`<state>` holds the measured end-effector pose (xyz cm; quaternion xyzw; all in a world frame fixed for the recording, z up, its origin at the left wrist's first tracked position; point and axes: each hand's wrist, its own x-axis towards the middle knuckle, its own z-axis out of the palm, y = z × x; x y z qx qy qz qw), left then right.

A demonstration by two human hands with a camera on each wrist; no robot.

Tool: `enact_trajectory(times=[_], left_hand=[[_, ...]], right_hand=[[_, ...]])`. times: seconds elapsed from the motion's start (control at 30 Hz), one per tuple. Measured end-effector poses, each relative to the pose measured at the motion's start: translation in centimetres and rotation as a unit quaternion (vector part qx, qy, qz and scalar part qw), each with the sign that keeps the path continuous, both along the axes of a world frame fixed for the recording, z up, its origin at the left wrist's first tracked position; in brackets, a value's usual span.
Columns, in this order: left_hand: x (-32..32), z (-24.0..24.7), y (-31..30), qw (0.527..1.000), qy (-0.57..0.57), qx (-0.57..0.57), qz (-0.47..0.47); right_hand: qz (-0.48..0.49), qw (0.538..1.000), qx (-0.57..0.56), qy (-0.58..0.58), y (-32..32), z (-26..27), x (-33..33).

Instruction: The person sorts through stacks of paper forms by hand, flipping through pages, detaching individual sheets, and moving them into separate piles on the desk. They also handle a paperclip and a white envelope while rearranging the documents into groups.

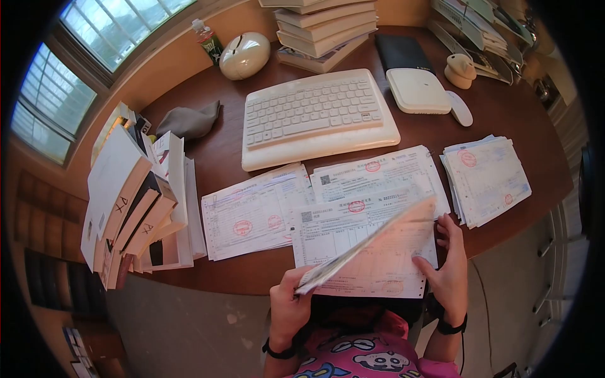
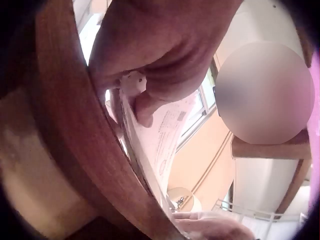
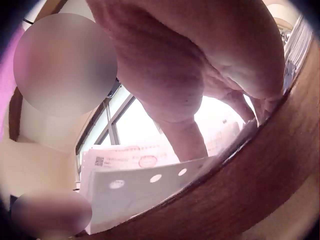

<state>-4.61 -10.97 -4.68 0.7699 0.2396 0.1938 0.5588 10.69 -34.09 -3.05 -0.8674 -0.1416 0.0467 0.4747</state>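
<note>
Desk — brown, curved; bare surface lies beyond the right-hand papers, towards the edge.
Books — leaning pile at the left end, just beside the papers.
Keyboard — white, on a pale stand behind the papers.
Sheaf of printed forms — front centre, reaching the desk's front edge; top sheets lifted aslant.
Flat forms — left of the sheaf.
Stacked forms — right, across a narrow strip of desk.
Right hand — thumb and fingers apart; thumb rests on the sheaf, fingers loosely bent by its right edge.
Left hand — pinches the lifted sheets' left edge, thumb on top.
</note>
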Motion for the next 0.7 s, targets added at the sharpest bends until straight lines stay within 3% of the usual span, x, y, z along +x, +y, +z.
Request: enact_trajectory(times=[0.13, 0.23, 0.3, 0.33, 0.37, 0.5, 0.57, 0.6, 0.67, 0.7], left_hand=[[0.1, 0.0, 0.2, 0.999, -0.044, 0.020, 0.001], [0.2, -0.9, 0.5, 0.989, -0.134, -0.015, -0.057], [0.3, -0.9, 0.1, 0.997, -0.019, 0.025, 0.073], [0.8, -0.1, 0.2, 0.986, 0.009, 0.154, 0.062], [0.9, 0.5, 0.2, 0.986, 0.009, 0.155, 0.065], [1.2, 1.3, 0.6, 0.998, -0.018, 0.033, 0.051], [1.7, 2.3, 1.5, 0.991, 0.044, -0.114, 0.054], [1.8, 2.7, 2.0, 0.991, 0.042, -0.112, 0.057], [1.9, 3.3, 2.8, 0.977, 0.172, -0.129, -0.004], [1.9, 2.9, 2.7, 0.977, 0.172, -0.128, -0.001]], right_hand=[[0.002, 0.999, -0.031, -0.044, 0.4, -0.8, -0.4], [0.010, 0.994, -0.083, -0.071, 0.7, -0.8, -0.6], [-0.009, 0.994, -0.088, -0.061, 1.4, -0.4, -0.9], [-0.008, 0.994, -0.087, -0.062, 1.5, -0.4, -1.0], [-0.004, 0.992, -0.103, -0.069, 1.5, -0.4, -1.0], [0.000, 0.992, -0.104, -0.066, 1.7, -0.3, -1.1], [0.000, 0.993, -0.103, -0.066, 1.5, -0.4, -1.0], [-0.005, 0.993, -0.103, -0.065, 1.4, -0.4, -1.0], [-0.004, 0.994, -0.093, -0.060, 1.2, -0.6, -0.9], [-0.005, 0.995, -0.085, -0.052, 1.1, -0.6, -0.9]])
